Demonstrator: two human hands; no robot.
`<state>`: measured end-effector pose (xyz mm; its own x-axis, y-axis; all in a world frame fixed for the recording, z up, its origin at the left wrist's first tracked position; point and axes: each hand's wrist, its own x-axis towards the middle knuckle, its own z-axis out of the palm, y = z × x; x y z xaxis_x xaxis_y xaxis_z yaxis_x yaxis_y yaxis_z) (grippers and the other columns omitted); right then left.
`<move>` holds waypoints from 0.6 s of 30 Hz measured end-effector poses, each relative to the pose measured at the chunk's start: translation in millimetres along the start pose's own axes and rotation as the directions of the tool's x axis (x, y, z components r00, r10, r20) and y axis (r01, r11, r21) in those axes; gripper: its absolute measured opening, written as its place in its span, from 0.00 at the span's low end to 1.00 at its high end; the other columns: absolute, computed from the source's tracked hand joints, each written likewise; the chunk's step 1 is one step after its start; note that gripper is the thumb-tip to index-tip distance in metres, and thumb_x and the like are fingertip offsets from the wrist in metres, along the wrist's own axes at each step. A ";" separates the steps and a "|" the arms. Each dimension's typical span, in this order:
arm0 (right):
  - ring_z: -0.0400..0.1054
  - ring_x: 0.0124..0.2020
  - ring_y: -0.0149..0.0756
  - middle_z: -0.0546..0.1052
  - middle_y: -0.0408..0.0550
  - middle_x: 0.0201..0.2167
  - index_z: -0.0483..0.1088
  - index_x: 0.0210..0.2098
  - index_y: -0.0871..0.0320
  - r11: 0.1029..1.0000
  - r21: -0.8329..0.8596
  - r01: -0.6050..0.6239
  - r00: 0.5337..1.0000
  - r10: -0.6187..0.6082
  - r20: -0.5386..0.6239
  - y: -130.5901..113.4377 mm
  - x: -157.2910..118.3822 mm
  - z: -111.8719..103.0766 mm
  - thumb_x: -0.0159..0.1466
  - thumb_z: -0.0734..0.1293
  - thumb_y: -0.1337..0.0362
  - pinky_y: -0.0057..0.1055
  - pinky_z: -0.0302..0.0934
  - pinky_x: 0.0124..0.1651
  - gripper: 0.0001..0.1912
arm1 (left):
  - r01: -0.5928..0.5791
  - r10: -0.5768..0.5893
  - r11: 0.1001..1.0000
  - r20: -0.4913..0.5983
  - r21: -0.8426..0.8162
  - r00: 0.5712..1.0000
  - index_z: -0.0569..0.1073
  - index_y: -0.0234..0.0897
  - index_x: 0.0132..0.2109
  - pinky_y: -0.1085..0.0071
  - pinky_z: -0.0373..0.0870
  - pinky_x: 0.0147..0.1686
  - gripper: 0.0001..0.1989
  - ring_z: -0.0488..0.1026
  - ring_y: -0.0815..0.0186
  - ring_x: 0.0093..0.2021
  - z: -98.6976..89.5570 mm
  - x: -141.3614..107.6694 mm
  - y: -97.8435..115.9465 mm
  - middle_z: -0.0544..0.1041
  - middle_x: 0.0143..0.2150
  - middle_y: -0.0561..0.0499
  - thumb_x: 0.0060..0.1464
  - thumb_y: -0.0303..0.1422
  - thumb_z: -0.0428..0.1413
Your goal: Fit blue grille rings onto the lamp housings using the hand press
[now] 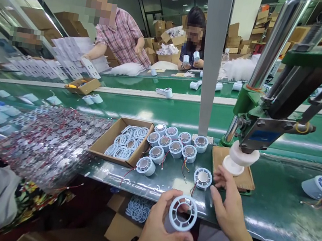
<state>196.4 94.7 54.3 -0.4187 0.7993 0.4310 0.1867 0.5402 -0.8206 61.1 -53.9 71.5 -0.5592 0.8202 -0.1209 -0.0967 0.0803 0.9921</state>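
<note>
Near the bench's front edge, my left hand (158, 230) grips a light blue round housing (183, 213) with a spoked ring facing up. My right hand (227, 200) has its fingers spread beside a housing with a silver disc (203, 177), whose wires hang toward the edge. The fingertips are close to the white round fixture (232, 165) under the press; whether they touch anything is unclear. Several similar housings (175, 148) stand grouped to the left of it. A cardboard box (138, 163) holds many light blue rings (127, 141).
The green press (259, 134) rises at right, its white head (244, 154) above the fixture. Another housing (315, 187) lies far right. Wired parts (53, 144) cover the left bench. People work across the belt and at left. A grey post (211, 63) stands mid-view.
</note>
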 end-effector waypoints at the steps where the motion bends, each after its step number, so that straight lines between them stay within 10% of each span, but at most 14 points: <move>1: 0.72 0.48 0.43 0.73 0.57 0.53 0.60 0.64 0.54 0.998 -0.060 0.031 0.999 -0.032 -0.006 5.9 3.3 2.7 0.69 0.63 0.64 0.39 0.71 0.48 0.24 | 0.025 -0.026 0.999 -0.018 -0.038 1.000 0.75 0.40 0.52 0.69 0.77 0.42 0.41 0.78 0.58 0.41 2.0 -0.5 3.6 0.80 0.39 0.49 0.29 0.44 0.78; 7: 0.64 0.64 0.58 0.63 0.65 0.65 0.67 0.61 0.58 0.970 -0.201 0.134 0.985 -0.107 0.138 16.7 3.7 31.7 0.64 0.67 0.66 0.54 0.68 0.59 0.25 | 0.071 -0.079 0.990 -0.060 -0.123 0.995 0.74 0.39 0.48 0.71 0.77 0.38 0.39 0.78 0.60 0.39 8.0 0.3 19.7 0.79 0.37 0.51 0.25 0.36 0.80; 18: 0.68 0.63 0.44 0.72 0.55 0.61 0.60 0.66 0.53 0.993 -0.066 0.101 0.983 -0.089 0.163 12.5 -21.6 18.8 0.63 0.64 0.72 0.43 0.68 0.63 0.32 | 0.105 -0.105 0.993 0.001 -0.052 0.994 0.74 0.39 0.47 0.72 0.77 0.41 0.36 0.78 0.61 0.41 1.6 7.8 6.9 0.78 0.39 0.52 0.27 0.25 0.76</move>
<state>191.1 79.2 27.6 -0.5726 0.6944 0.4357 0.2019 0.6346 -0.7460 57.4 -46.1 77.5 -0.5449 0.8079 -0.2244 -0.1978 0.1362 0.9707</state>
